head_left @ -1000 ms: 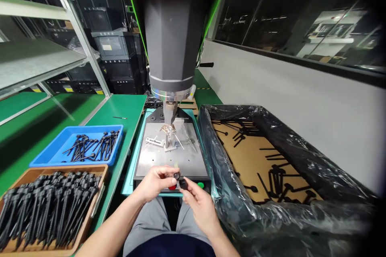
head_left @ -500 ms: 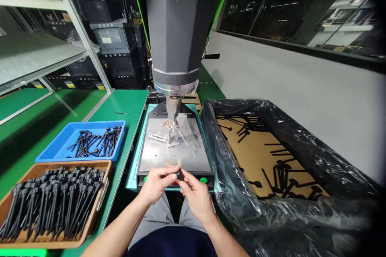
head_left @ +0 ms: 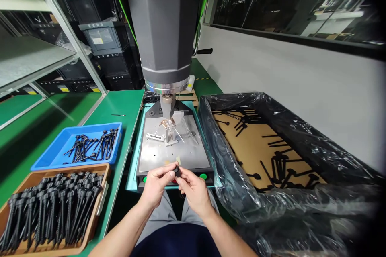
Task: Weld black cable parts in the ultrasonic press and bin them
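Observation:
My left hand [head_left: 157,184] and my right hand [head_left: 193,188] meet just in front of the press base. Between their fingertips they pinch a black cable tie [head_left: 176,172]; its dark head shows, while the rest is mostly hidden by the fingers. Above and beyond the hands is the press's metal plate [head_left: 157,156]. A small fixture [head_left: 170,135] stands on it beneath the pointed welding horn [head_left: 167,106].
At left, a brown bin [head_left: 104,180] holds many black cable ties, with a blue bin [head_left: 48,160] of more behind it. A plastic-lined box [head_left: 217,156] with scattered ties stands at right. The large grey press head [head_left: 163,28] hangs overhead. Green buttons [head_left: 203,176] flank the base front.
The view has shifted slightly, so the surroundings sit a little further left. Both hands keep their pinch on the cable tie, whose head is now a bit more visible.

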{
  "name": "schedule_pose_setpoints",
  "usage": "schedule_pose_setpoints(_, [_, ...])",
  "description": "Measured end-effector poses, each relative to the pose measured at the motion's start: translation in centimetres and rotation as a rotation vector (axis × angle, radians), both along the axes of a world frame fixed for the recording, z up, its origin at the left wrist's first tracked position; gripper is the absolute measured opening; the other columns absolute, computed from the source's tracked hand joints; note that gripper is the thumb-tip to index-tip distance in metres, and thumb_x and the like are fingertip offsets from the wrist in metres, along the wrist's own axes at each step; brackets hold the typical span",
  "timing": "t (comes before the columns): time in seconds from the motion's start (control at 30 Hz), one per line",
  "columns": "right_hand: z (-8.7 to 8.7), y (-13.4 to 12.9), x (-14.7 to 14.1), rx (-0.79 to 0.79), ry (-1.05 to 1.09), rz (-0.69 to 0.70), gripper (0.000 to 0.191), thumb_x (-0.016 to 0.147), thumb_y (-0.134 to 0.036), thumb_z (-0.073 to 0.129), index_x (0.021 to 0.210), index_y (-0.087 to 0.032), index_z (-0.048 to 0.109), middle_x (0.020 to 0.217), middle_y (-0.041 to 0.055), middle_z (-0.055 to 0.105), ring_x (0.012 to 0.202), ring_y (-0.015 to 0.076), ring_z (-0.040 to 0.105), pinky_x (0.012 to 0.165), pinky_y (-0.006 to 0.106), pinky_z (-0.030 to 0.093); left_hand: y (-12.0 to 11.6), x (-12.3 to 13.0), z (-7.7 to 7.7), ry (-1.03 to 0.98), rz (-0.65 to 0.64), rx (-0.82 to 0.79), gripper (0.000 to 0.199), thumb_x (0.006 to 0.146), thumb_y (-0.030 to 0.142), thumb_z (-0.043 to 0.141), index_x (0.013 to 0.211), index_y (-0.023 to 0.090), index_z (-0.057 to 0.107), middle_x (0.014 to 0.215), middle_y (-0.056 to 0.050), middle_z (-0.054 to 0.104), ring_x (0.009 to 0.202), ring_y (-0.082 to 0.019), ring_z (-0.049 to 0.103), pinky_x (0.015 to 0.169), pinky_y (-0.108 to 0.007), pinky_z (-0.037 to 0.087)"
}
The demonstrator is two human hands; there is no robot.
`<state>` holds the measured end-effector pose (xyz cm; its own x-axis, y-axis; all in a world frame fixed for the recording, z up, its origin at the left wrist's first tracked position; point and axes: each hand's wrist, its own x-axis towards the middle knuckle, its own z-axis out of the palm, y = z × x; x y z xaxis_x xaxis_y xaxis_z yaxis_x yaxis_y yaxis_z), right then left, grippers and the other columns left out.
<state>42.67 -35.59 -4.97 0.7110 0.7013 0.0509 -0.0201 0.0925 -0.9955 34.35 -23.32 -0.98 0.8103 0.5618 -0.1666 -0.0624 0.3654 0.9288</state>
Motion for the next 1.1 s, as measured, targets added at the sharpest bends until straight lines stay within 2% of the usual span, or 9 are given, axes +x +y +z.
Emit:
schedule_pose_setpoints(0.13, [0.4,0.1,0.0,0.051,0.153,0.061,0.044,0.084,-0.040,0.065,0.122,-0.018,0.062,0.076,0.0038,0.068,0.053,0.0110,0.053,0.044,0.022,0.043,-0.1,0.2,-0.4,-0.019,-0.005,-0.034,0.027,0.071,0.030,0.080,0.095,0.019,0.078,0.114,-0.013,0.071,0.084,-0.023,0.069,0.076,-0.035,0.055])
schedule_pose_setpoints(0.23, [0.7,0.1,0.0,0.066,0.198,0.083,0.046,0.083,-0.042,0.066,0.122,-0.017,0.062,0.072,0.0026,0.066,0.050,0.0102,0.051,0.042,0.021,0.041,-0.2,0.3,-0.5,-0.029,0.003,-0.060,0.027,0.071,0.030,0.079,0.096,0.018,0.078,0.111,-0.013,0.072,0.087,-0.023,0.069,0.084,-0.037,0.053])
schedule_pose_setpoints(0.37, [0.5,0.0,-0.1,0.022,0.108,0.048,0.042,0.086,-0.041,0.062,0.122,-0.020,0.062,0.073,0.0023,0.066,0.052,0.0108,0.052,0.043,0.021,0.042,-0.2,0.4,-0.6,-0.015,-0.005,-0.069,0.028,0.071,0.030,0.079,0.097,0.018,0.077,0.112,-0.013,0.072,0.094,-0.026,0.067,0.084,-0.037,0.052])
schedule_pose_setpoints(0.5, [0.1,-0.1,-0.3,-0.056,-0.082,-0.054,0.036,0.088,-0.036,0.059,0.121,-0.021,0.064,0.076,0.0027,0.066,0.056,0.0128,0.056,0.049,0.025,0.047,-0.3,0.7,-0.8,0.009,0.007,-0.078,0.029,0.071,0.029,0.079,0.097,0.017,0.077,0.110,-0.013,0.073,0.097,-0.025,0.066,0.081,-0.034,0.052])
schedule_pose_setpoints(0.6, [-0.1,0.1,-0.3,-0.058,-0.087,-0.065,0.036,0.088,-0.035,0.058,0.121,-0.021,0.063,0.080,0.0035,0.067,0.057,0.0129,0.057,0.050,0.025,0.048,-0.4,0.8,-0.9,0.002,0.027,-0.091,0.029,0.070,0.029,0.080,0.097,0.018,0.077,0.111,-0.013,0.072,0.084,-0.021,0.066,0.074,-0.032,0.052])
schedule_pose_setpoints(0.73, [0.0,0.3,-0.1,0.003,0.104,0.033,0.040,0.085,-0.042,0.063,0.117,-0.018,0.061,0.075,0.0025,0.067,0.052,0.0110,0.054,0.043,0.022,0.043,-0.7,0.7,-1.1,-0.009,0.042,-0.092,0.028,0.071,0.030,0.079,0.096,0.017,0.077,0.112,-0.013,0.072,0.066,-0.016,0.063,0.068,-0.033,0.052])
schedule_pose_setpoints(0.8, [0.2,0.3,0.0,0.034,0.202,0.066,0.043,0.081,-0.045,0.068,0.114,-0.017,0.062,0.073,0.0023,0.066,0.049,0.0098,0.052,0.041,0.020,0.040,-0.7,0.6,-1.1,-0.008,0.051,-0.081,0.027,0.071,0.031,0.079,0.094,0.017,0.077,0.111,-0.013,0.072,0.069,-0.018,0.065,0.073,-0.036,0.052])
schedule_pose_setpoints(0.97, [0.7,0.1,-0.1,0.106,0.352,0.146,0.044,0.079,-0.045,0.071,0.112,-0.017,0.062,0.066,-0.0013,0.061,0.045,0.0079,0.048,0.039,0.019,0.036,-0.9,0.2,-1.0,-0.026,0.099,-0.063,0.023,0.068,0.032,0.080,0.087,0.019,0.078,0.103,-0.011,0.075,0.100,-0.028,0.066,0.092,-0.042,0.048])
schedule_pose_setpoints(1.1, [0.8,0.0,-0.4,0.103,0.353,0.149,0.044,0.078,-0.045,0.072,0.111,-0.017,0.063,0.064,-0.0014,0.061,0.044,0.0083,0.048,0.040,0.019,0.035,-1.1,0.1,-1.0,-0.041,0.121,-0.111,0.025,0.065,0.032,0.082,0.085,0.018,0.078,0.101,-0.012,0.075,0.101,-0.028,0.066,0.091,-0.042,0.049])
